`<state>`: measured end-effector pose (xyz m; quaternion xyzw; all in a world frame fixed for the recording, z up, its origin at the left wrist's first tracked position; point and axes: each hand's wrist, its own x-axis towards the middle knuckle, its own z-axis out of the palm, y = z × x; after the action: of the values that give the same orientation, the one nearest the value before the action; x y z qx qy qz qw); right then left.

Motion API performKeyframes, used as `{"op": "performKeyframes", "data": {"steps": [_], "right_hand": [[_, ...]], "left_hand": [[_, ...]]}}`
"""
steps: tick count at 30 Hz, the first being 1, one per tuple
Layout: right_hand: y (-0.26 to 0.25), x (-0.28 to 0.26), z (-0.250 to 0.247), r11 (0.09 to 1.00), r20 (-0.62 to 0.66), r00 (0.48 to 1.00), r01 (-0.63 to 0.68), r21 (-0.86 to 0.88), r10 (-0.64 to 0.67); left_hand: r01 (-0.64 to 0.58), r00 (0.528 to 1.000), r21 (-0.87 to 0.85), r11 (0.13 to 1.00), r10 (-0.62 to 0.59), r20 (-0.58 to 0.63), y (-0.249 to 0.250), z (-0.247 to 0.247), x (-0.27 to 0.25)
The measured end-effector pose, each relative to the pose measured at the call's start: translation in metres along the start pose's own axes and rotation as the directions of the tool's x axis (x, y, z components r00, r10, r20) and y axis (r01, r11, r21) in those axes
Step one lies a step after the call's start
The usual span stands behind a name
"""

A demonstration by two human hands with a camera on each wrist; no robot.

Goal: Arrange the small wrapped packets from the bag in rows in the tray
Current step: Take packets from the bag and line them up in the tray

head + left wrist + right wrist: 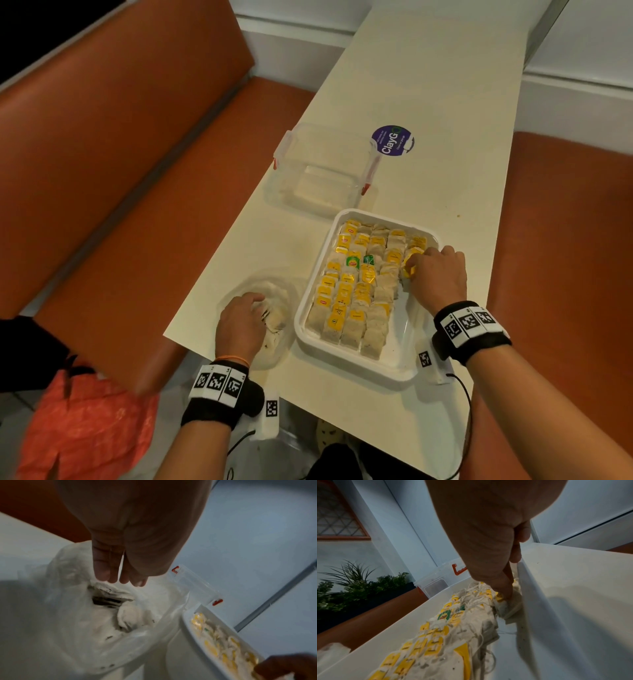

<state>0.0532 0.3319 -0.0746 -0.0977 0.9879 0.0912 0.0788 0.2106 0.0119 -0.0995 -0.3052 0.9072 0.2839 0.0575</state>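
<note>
A white tray (342, 356) holds several rows of small wrapped packets (346, 291) with yellow tags. My right hand (416, 265) is at the tray's right-hand row, fingers curled, pinching a yellow-tagged packet (409, 269) there. The right wrist view shows the right hand (508, 596) pressing that packet (510, 604) down beside the tray wall (539, 601). A clear plastic bag (274, 346) lies left of the tray. My left hand (257, 301) reaches into it. In the left wrist view its straight fingers (106, 574) hover just over the bagged packets (111, 592), holding nothing.
An empty clear container with red clips (322, 171) stands behind the tray, next to a purple round sticker (393, 141). Orange bench seats (102, 154) flank the narrow table. The table's near edge is just below the tray. A red-orange bag (85, 428) lies lower left.
</note>
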Motion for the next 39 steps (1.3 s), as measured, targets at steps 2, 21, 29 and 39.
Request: {"op": "performKeyframes", "data": {"steps": [2,21,29,39], "right_hand": [[-0.002,-0.001,-0.003,1.0,-0.005,1.0,0.009,-0.008,-0.009],[-0.056,-0.037,-0.048,0.866,-0.145,0.956,0.292,0.406,-0.255],[-0.163,-0.083,-0.059,0.639,-0.161,0.768,0.613,0.464,-0.62],[-0.229,-0.09,-0.039,0.778,0.077,0.779,0.603,0.177,-0.622]], "left_hand": [[-0.014,1.0,0.091,0.996,0.014,0.002,-0.003,0.002,0.0],[-0.037,0.999,0.152,0.988,0.03,0.044,-0.009,0.006,0.006],[-0.006,1.0,0.096,0.995,0.007,-0.011,-0.006,-0.002,-0.002],[0.285,0.946,-0.757,0.588,-0.299,0.124,-0.017,-0.037,-0.03]]}}
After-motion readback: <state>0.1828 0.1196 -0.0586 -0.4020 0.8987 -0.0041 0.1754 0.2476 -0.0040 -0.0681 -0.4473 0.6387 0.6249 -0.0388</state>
